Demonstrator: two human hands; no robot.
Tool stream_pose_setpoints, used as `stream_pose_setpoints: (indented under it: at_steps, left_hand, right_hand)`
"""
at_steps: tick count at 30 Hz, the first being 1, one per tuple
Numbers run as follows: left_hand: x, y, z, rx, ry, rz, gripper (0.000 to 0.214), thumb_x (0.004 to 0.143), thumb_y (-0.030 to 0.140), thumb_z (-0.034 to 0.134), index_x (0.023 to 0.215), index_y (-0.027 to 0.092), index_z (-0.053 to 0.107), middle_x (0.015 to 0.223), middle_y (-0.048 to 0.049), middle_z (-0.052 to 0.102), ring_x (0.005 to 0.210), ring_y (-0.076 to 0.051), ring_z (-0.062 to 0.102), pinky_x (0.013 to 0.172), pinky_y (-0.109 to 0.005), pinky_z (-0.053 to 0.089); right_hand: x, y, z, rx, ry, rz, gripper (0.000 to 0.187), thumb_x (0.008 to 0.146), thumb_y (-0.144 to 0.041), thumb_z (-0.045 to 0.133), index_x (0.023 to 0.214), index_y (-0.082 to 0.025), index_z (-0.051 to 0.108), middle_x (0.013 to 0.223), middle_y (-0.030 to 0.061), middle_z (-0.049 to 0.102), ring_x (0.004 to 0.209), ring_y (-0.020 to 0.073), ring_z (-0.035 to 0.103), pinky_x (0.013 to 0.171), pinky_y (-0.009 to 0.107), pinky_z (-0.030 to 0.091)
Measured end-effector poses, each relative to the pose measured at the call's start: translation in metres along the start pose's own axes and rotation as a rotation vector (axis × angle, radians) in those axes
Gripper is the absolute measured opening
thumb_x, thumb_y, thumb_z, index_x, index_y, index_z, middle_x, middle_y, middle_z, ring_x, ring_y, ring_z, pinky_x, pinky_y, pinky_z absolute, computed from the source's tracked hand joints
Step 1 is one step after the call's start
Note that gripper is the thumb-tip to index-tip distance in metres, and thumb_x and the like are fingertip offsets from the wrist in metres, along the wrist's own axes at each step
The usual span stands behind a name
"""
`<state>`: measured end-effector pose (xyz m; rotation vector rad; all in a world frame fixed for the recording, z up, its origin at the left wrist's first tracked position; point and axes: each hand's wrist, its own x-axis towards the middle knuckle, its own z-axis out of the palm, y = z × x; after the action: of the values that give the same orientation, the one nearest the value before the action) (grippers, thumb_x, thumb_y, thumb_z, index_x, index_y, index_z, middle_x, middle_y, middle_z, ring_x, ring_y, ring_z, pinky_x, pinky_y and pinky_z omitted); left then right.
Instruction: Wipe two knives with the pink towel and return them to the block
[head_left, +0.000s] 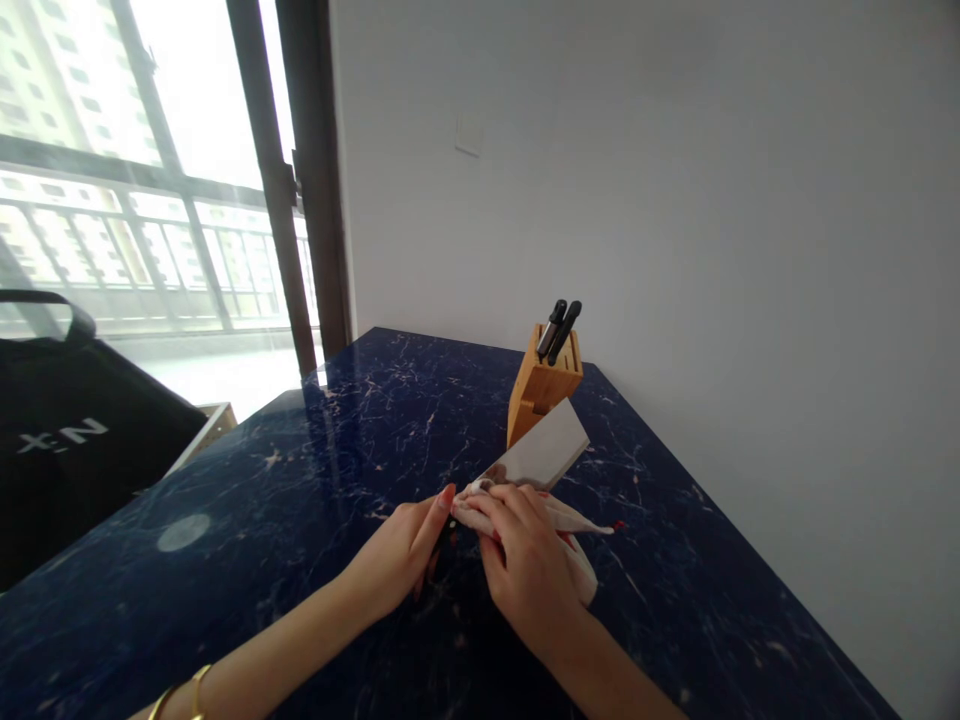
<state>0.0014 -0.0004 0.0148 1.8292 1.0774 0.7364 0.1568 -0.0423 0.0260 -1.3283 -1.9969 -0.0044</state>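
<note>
A cleaver (541,447) with a broad, shiny blade is held above the dark blue table, its blade pointing away to the right. My left hand (411,545) is closed around its dark handle, most of which the fingers hide. A pale cloth (577,570) with some red on it is bunched in my right hand (525,555). That hand presses the cloth against the near end of the blade, by the handle. Behind the blade stands a wooden knife block (546,385) with two black-handled tools (559,330) in its slots.
The marble-patterned table (420,400) meets a white wall (675,200) at the back and right. At the left, a black bag (75,430) with white lettering sits beside the table edge. A large window (150,200) with dark frames is beyond it.
</note>
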Motion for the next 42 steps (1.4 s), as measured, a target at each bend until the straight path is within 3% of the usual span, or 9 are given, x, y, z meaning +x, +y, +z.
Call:
stream_pose_setpoints:
  at_steps: [8, 16, 24, 32, 37, 42]
  left_hand:
    - [0.000, 0.000, -0.001, -0.014, -0.017, -0.029, 0.064, 0.086, 0.055, 0.016, 0.048, 0.017, 0.050, 0.036, 0.0008, 0.050, 0.034, -0.013, 0.049, 0.043, -0.022, 0.038]
    - [-0.001, 0.003, -0.001, -0.017, -0.027, 0.007, 0.060, 0.087, 0.054, 0.018, 0.052, 0.017, 0.051, 0.037, 0.0011, 0.049, 0.035, -0.013, 0.049, 0.045, -0.022, 0.039]
    - [-0.001, 0.003, -0.004, -0.054, -0.087, -0.039, 0.063, 0.087, 0.054, 0.012, 0.067, 0.014, 0.057, 0.044, -0.0006, 0.053, 0.036, -0.012, 0.048, 0.040, -0.021, 0.036]
    - [-0.002, -0.001, -0.001, -0.072, -0.052, -0.030, 0.059, 0.087, 0.053, 0.017, 0.065, 0.015, 0.056, 0.045, -0.0004, 0.053, 0.037, -0.012, 0.048, 0.041, -0.022, 0.037]
    - [0.001, -0.012, 0.004, -0.098, -0.016, -0.039, 0.060, 0.087, 0.054, 0.016, 0.064, 0.016, 0.056, 0.045, 0.0011, 0.052, 0.036, -0.011, 0.047, 0.040, -0.021, 0.036]
    - [0.000, -0.006, 0.001, -0.096, -0.046, -0.042, 0.058, 0.087, 0.054, 0.015, 0.067, 0.016, 0.055, 0.045, 0.0010, 0.051, 0.036, -0.012, 0.048, 0.039, -0.021, 0.035]
  right_hand:
    - [-0.002, 0.005, -0.005, 0.002, -0.073, 0.027, 0.028, 0.075, -0.003, 0.045, 0.094, -0.019, 0.057, 0.092, 0.0043, 0.057, 0.090, 0.0207, 0.047, 0.083, 0.038, 0.036]
    - [0.001, -0.002, -0.003, 0.021, -0.011, 0.012, 0.032, 0.079, -0.005, 0.044, 0.104, -0.022, 0.055, 0.098, 0.0033, 0.057, 0.093, 0.0185, 0.048, 0.086, 0.036, 0.037]
    - [0.001, 0.000, -0.012, 0.021, -0.057, 0.033, 0.022, 0.079, -0.006, 0.046, 0.087, -0.021, 0.061, 0.085, 0.0033, 0.058, 0.084, 0.0181, 0.050, 0.077, 0.033, 0.040]
    - [0.002, -0.004, -0.007, 0.144, -0.015, 0.064, 0.031, 0.080, -0.008, 0.048, 0.102, -0.027, 0.061, 0.092, 0.0016, 0.060, 0.089, 0.0162, 0.052, 0.082, 0.031, 0.040]
    - [0.000, 0.002, -0.011, 0.089, -0.061, 0.094, 0.028, 0.076, -0.007, 0.051, 0.093, -0.025, 0.065, 0.084, 0.0015, 0.060, 0.084, 0.0173, 0.053, 0.078, 0.032, 0.040]
    - [0.000, 0.004, -0.008, 0.134, -0.048, 0.105, 0.030, 0.076, -0.008, 0.051, 0.095, -0.027, 0.065, 0.083, 0.0010, 0.060, 0.084, 0.0170, 0.053, 0.078, 0.032, 0.041]
